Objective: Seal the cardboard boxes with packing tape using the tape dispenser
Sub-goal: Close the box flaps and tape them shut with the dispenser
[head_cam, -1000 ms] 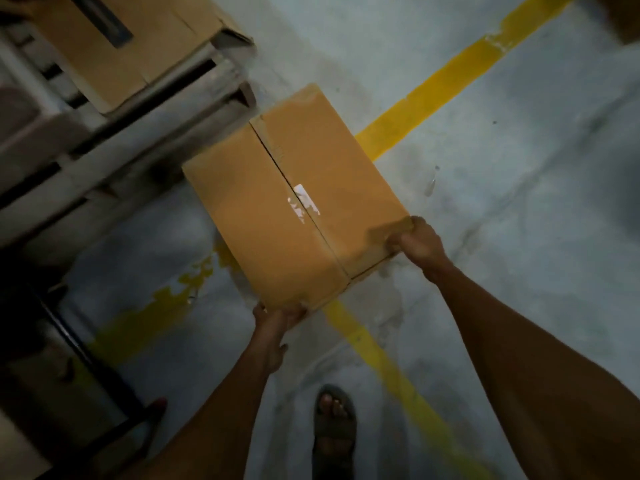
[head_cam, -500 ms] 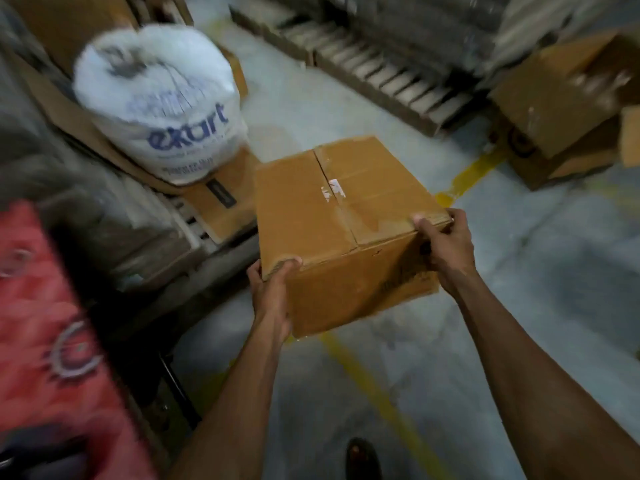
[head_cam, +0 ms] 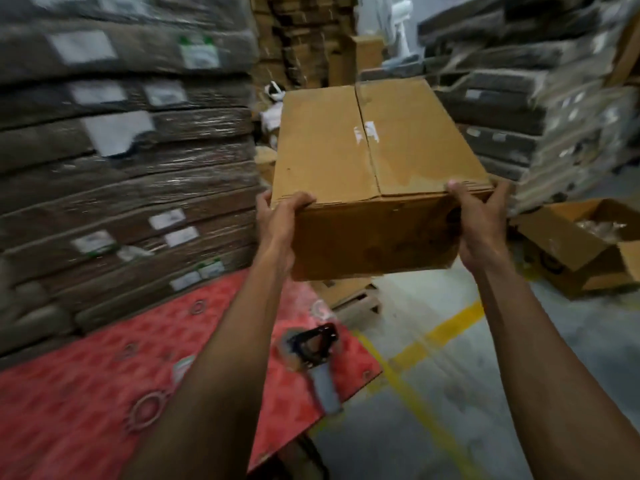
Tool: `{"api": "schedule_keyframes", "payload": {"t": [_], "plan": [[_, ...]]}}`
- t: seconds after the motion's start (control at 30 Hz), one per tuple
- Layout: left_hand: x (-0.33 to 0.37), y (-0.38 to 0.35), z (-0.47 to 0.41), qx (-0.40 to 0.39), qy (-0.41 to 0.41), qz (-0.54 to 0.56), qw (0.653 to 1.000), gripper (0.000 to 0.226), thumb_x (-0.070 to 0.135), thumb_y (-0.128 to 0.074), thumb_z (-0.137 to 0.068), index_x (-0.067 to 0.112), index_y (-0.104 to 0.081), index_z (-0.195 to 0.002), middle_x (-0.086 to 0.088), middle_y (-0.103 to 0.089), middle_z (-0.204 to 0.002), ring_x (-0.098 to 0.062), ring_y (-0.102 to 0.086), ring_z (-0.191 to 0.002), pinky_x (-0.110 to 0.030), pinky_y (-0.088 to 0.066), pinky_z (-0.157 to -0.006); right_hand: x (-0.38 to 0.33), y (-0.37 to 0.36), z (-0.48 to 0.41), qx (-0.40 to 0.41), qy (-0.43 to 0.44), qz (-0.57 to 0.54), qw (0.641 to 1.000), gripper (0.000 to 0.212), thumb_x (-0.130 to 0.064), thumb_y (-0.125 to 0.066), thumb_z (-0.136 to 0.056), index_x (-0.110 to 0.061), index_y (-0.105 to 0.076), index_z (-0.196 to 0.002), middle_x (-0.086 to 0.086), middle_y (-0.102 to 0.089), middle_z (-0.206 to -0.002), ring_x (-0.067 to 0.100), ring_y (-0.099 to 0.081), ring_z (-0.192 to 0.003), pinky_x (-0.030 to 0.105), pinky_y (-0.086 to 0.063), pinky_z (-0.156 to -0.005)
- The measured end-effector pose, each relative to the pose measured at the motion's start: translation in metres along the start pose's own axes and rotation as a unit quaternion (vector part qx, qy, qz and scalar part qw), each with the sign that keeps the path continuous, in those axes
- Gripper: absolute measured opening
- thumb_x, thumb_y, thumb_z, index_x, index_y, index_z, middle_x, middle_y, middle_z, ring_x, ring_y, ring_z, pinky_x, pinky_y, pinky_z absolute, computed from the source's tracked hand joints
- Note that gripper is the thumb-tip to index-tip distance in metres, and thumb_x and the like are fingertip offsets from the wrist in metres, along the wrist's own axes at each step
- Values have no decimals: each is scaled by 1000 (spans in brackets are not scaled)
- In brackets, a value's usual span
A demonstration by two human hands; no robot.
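I hold a brown cardboard box (head_cam: 374,174) up in the air in front of me, its top flaps closed with a seam down the middle and a small torn white label on it. My left hand (head_cam: 280,220) grips its near left corner. My right hand (head_cam: 481,223) grips its near right corner. A tape dispenser (head_cam: 313,355) with a black frame and a grey handle lies on the red patterned table (head_cam: 104,393) below my left forearm, near the table's right edge.
Tall stacks of wrapped flat cardboard (head_cam: 114,161) rise behind the table on the left, and more stacks (head_cam: 540,91) stand at the right. An open cardboard box (head_cam: 581,244) sits on the floor at the right. A yellow line (head_cam: 433,341) crosses the grey floor. A wooden pallet (head_cam: 356,299) lies under the held box.
Both hands have lifted the box from near the floor up to chest height. My view has swung up, and the red table with the tape dispenser has come into sight.
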State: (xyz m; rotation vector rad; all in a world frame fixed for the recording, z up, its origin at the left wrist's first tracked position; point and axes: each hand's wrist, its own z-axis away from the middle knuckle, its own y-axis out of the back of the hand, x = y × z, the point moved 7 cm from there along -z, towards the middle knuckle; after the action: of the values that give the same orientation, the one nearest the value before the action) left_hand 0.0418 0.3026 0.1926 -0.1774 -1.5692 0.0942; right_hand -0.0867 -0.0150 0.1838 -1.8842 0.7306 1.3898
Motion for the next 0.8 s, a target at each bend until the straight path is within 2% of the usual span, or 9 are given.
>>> {"api": "schedule_keyframes", "payload": {"t": [0.07, 0.13, 0.2, 0.3, 0.4, 0.47, 0.57, 0.7, 0.8], "plan": [[24, 66, 28, 21, -8, 4, 1000, 77, 33, -83, -54, 26, -50, -124, -5, -71, -108, -25, -68, -91, -35, -52, -60, -9, -39, 48, -31, -7, -8, 999, 56, -38, -77, -79, -28, -46, -125, 4, -61, -129, 23, -62, -114, 40, -56, -91], [31, 133, 50, 55, -5, 10, 998, 70, 28, -83, -63, 24, -50, -125, -6, -70, -107, -25, -68, -85, -31, -50, -52, -7, -79, 97, -72, -23, -9, 997, 58, -39, -80, -76, -28, -48, -123, 2, -64, -123, 22, -64, -110, 41, -57, -91], [28, 198, 73, 95, 2, 11, 995, 62, 21, -82, -72, 21, -49, -125, -7, -69, -103, -24, -67, -79, -30, -49, -53, 6, -115, 144, -104, -46, -3, 994, 61, -44, -81, -69, -30, -50, -119, 0, -68, -117, 22, -67, -105, 45, -59, -91], [8, 285, 106, 168, 15, 0, 986, 58, 17, -81, -75, 17, -50, -123, -8, -69, -102, -22, -66, -78, -31, -50, -59, 38, -161, 207, -155, -76, 28, 985, 64, -52, -81, -61, -33, -54, -116, -2, -71, -112, 23, -68, -103, 46, -58, -93], [-27, 358, 140, 219, 43, -2, 975, 65, 25, -86, -68, 17, -52, -123, -8, -70, -103, -24, -69, -84, -37, -55, -66, 76, -194, 262, -193, -98, 50, 975, 53, -42, -83, -68, -28, -58, -113, -8, -71, -100, 24, -68, -101, 42, -56, -93], [-52, 390, 159, 243, 59, -14, 968, 70, 28, -90, -62, 15, -54, -121, -10, -70, -107, -26, -69, -86, -38, -55, -68, 103, -207, 291, -219, -111, 76, 966, 46, -41, -82, -70, -32, -59, -108, -9, -71, -97, 25, -68, -99, 45, -55, -91], [-80, 417, 186, 283, 62, -17, 957, 67, 24, -84, -65, 15, -50, -123, -8, -65, -108, -24, -64, -86, -35, -51, -68, 137, -211, 321, -240, -128, 110, 956, 48, -52, -78, -66, -34, -58, -105, -5, -72, -102, 28, -68, -99, 51, -53, -92], [-124, 428, 204, 272, 90, -49, 957, 76, 42, -82, -55, 24, -49, -122, -6, -60, -117, -29, -59, -105, -51, -51, -87, 169, -201, 345, -273, -149, 113, 943, 48, -31, -82, -82, -22, -57, -122, 2, -67, -115, 27, -64, -110, 40, -50, -92], [-158, 439, 210, 245, 148, -89, 954, 77, 43, -86, -62, 29, -47, -127, 0, -57, -123, -26, -56, -111, -52, -50, -86, 196, -191, 360, -316, -166, 133, 925, 60, -35, -81, -84, -22, -51, -134, -1, -63, -122, 25, -59, -119, 44, -48, -102]]}}
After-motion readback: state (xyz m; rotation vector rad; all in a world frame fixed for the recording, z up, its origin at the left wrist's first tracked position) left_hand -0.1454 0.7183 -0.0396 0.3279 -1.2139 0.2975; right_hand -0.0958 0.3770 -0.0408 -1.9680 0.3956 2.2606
